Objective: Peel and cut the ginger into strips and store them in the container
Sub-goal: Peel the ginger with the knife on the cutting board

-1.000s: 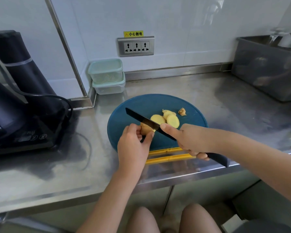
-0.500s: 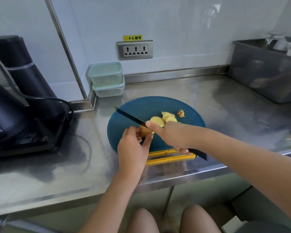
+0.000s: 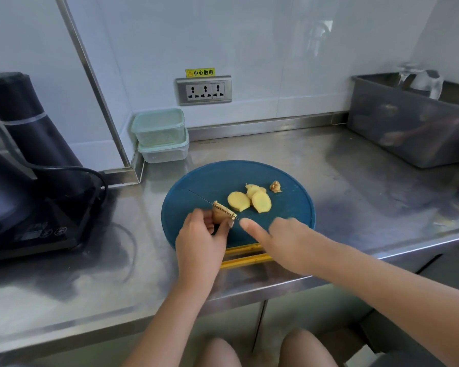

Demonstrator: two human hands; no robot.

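A round blue cutting board (image 3: 217, 178) lies on the steel counter. My left hand (image 3: 199, 239) pinches a ginger chunk (image 3: 220, 214) at the board's front left. My right hand (image 3: 278, 239) grips a black knife (image 3: 204, 200), index finger stretched along its spine; the blade stands edge-on through the top of the ginger chunk. Several pale yellow ginger slices (image 3: 249, 200) lie just right of the blade, and a brown peel scrap (image 3: 275, 186) sits beyond them. Two stacked lidded containers (image 3: 161, 135) stand at the back wall.
A black appliance (image 3: 24, 168) with a cord fills the left counter. A grey tub (image 3: 408, 128) with glassware sits at the right. A yellow bar (image 3: 245, 256) lies under the board's front edge by the counter's rim. A wall socket (image 3: 204, 90) is above the containers.
The knife has turned from tilted flat above the ginger to edge-on, down into the chunk. My right hand slid left and forward. My left hand keeps its hold.
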